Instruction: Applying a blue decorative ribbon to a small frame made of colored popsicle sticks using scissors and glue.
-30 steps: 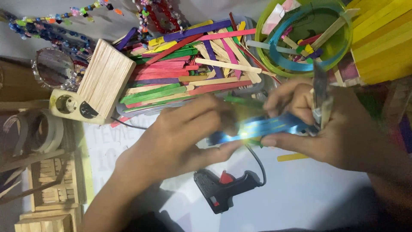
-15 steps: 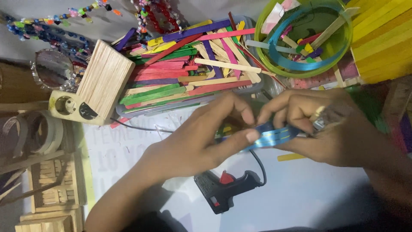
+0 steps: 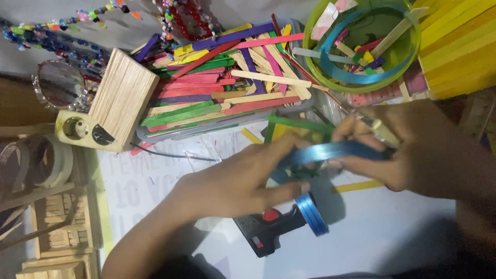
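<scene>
Since half a second ago, ribbon (image 3: 330, 152) stretches longer between both hands – left hand (image 3: 243, 181) pinches one end, right hand (image 3: 413, 150) clamps the other (roll (image 3: 311, 214) dangling). Risk: slack grip lets ribbon slip toward glue gun (image 3: 266, 235).

glossy blue ribbon (image 3: 330, 152); matt wooden sticks (image 3: 217, 98).

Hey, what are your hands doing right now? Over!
Left hand and right hand both pinching blue ribbon. Ribbon roll dangling below. Glue gun lying underneath, coloured sticks behind.
</scene>
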